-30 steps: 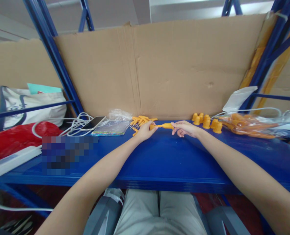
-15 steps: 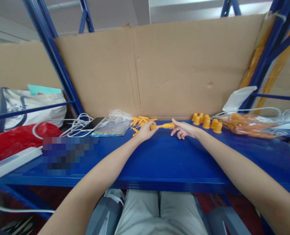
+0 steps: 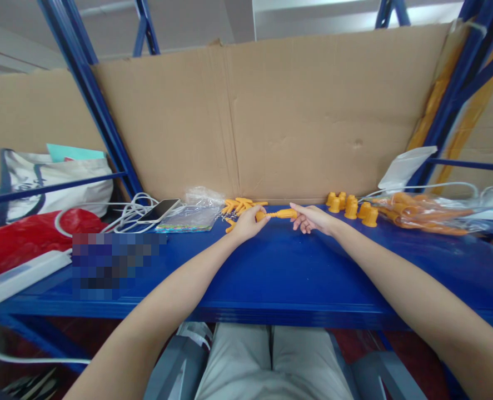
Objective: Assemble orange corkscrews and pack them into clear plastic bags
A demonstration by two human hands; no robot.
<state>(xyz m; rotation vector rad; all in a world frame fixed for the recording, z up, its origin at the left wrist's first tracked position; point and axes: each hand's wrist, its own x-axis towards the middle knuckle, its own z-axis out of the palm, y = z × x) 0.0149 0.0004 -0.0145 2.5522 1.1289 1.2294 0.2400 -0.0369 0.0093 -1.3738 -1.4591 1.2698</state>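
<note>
Between my two hands an orange plastic piece (image 3: pixel 283 213) lies level, just above the blue table. It has a narrow ribbed neck on the left and a wider body on the right. My left hand (image 3: pixel 248 224) is closed on its left end and hides part of it. At the wider end my right hand (image 3: pixel 315 219) grips with thumb and forefinger, the other fingers curled below. Behind my left hand is a pile of orange pieces (image 3: pixel 242 205), some with small metal chains. To the right stand several orange cup-shaped pieces (image 3: pixel 351 208).
Left of the pile are a clear plastic bag (image 3: pixel 192 216), a phone (image 3: pixel 159 211) and coiled white cables (image 3: pixel 127 214). A plastic bag of orange parts (image 3: pixel 421 214) lies at the right. Cardboard (image 3: pixel 296 122) walls off the back of the blue table (image 3: pixel 288 278).
The fingers of my right hand have drawn in and curled more around the wider end, which has tilted slightly. My left hand has barely moved.
</note>
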